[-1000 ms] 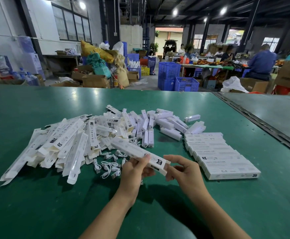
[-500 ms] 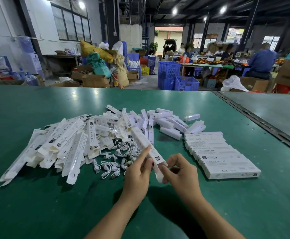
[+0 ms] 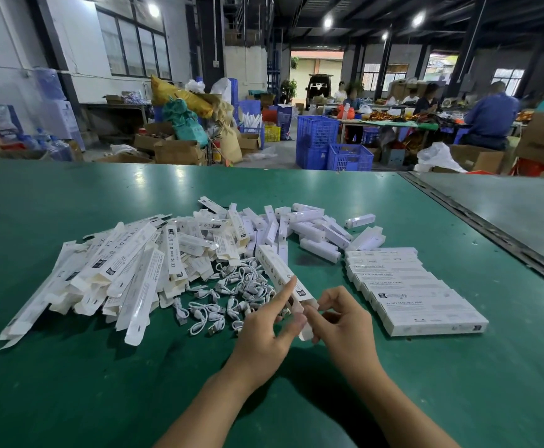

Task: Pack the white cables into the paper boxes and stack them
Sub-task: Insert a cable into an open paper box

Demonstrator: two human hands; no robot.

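Head view. The left hand is gripping a long white paper box near its lower end, with the index finger lying straight along the box's side and the thumb pressing from below. The right hand is pinching the same box at its open near end, fingers curled at the flap. The box is slanting up and away from the hands, its far end hanging over the white cables. Whether a cable is inside it cannot be told.

The cables are lying loose on the green table, just left of the hands. A heap of unfilled boxes is lying left of and behind them. A row of closed boxes is lying side by side to the right of the hands. Short white pieces are lying scattered behind the cables. Blue crates are standing on the floor beyond the table.
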